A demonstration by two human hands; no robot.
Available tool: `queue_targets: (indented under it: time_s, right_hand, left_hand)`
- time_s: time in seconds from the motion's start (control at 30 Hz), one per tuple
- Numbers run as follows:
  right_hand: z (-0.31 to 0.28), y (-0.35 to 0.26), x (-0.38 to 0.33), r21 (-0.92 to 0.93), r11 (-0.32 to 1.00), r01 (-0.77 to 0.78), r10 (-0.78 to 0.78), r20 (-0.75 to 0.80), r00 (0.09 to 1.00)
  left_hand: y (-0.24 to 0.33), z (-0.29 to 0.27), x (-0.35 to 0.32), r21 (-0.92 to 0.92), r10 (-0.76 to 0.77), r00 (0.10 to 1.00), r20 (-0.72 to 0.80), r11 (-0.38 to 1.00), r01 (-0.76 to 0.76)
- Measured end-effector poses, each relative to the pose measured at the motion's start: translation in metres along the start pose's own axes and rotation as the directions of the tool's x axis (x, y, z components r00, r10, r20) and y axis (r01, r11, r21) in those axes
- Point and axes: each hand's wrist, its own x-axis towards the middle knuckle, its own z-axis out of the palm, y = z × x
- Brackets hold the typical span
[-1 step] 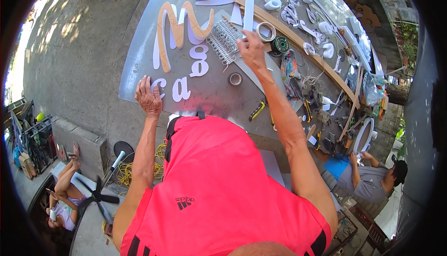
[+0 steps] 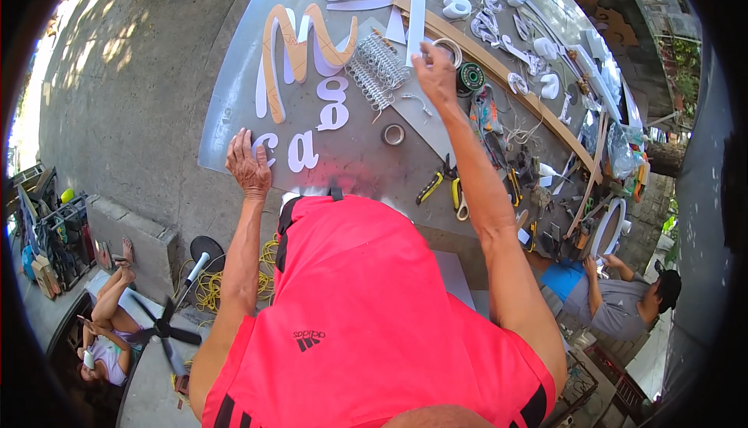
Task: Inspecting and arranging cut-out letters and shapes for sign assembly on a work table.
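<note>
My left hand (image 2: 249, 165) lies with fingers stretched out over a white cut-out letter (image 2: 267, 150), partly covering it. Beside it are another white letter (image 2: 303, 151) and a rounded white letter (image 2: 333, 104). Over the table's middle hovers my right hand (image 2: 435, 76), fingers loosely bent and apart, with nothing visible in them. Its fingertips are by the lower end of a long white strip (image 2: 418, 11), and I cannot tell whether they touch. A tape roll (image 2: 447, 52) is partly behind this hand. Small curved white pieces (image 2: 421, 102) lie on a grey sheet below it.
A large tan-faced letter (image 2: 273, 62), metal springs (image 2: 378, 70), a small tape roll (image 2: 393, 134) and yellow-handled pliers (image 2: 431, 185) lie on the metal table (image 2: 234, 105). Tools and a wooden strip (image 2: 538, 105) crowd the right side. A person (image 2: 615, 295) works there; another reclines lower left.
My right hand has moved right and slightly up. The small curved white pieces and a yellow-handled tool beside the pliers now show. My left hand stays in place.
</note>
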Motion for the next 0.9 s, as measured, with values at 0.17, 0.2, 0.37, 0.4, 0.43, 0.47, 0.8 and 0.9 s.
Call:
queue_targets:
  time_s: [0.17, 0.2, 0.37, 0.4, 0.43, 0.47, 0.8, 0.9]
  right_hand:
    - [-0.053, 0.129, 0.132, -0.133, 0.940, -0.314, 0.317, 0.002, 0.949]
    - [-0.056, 0.147, 0.146, -0.297, 0.932, -0.208, 0.209, -0.027, 0.977]
    - [-0.037, 0.122, 0.197, -0.191, 0.911, -0.365, 0.377, 0.028, 0.926]
    - [-0.034, 0.122, 0.204, -0.244, 0.895, -0.373, 0.391, 0.029, 0.920]
    - [-0.033, 0.127, 0.209, -0.299, 0.874, -0.383, 0.409, 0.026, 0.912]
    - [-0.033, 0.133, 0.213, -0.245, 0.869, -0.430, 0.462, 0.091, 0.882]
    - [-0.031, 0.143, 0.237, -0.498, 0.798, -0.338, 0.456, 0.135, 0.879]
    - [-0.045, 0.128, 0.240, -0.472, 0.772, -0.426, 0.586, 0.268, 0.764]
  left_hand:
    - [0.008, 0.000, 0.012, -0.022, 0.031, 0.999, 0.016, 0.999, -0.030]
    - [0.010, 0.002, 0.017, -0.027, 0.033, 0.999, 0.023, 0.999, -0.033]
    - [0.009, -0.005, 0.007, 0.005, -0.013, 0.999, 0.048, 1.000, 0.013]
    - [0.010, -0.005, 0.009, 0.008, -0.015, 0.998, 0.057, 1.000, 0.014]
    - [0.010, -0.005, 0.011, 0.018, -0.012, 0.998, 0.062, 1.000, 0.011]
    - [0.011, -0.005, 0.012, 0.028, -0.009, 0.998, 0.066, 1.000, 0.007]
    - [0.014, -0.004, 0.017, 0.012, 0.015, 0.996, 0.086, 1.000, -0.016]
    - [0.014, -0.007, 0.013, 0.026, 0.009, 0.997, 0.081, 1.000, -0.011]
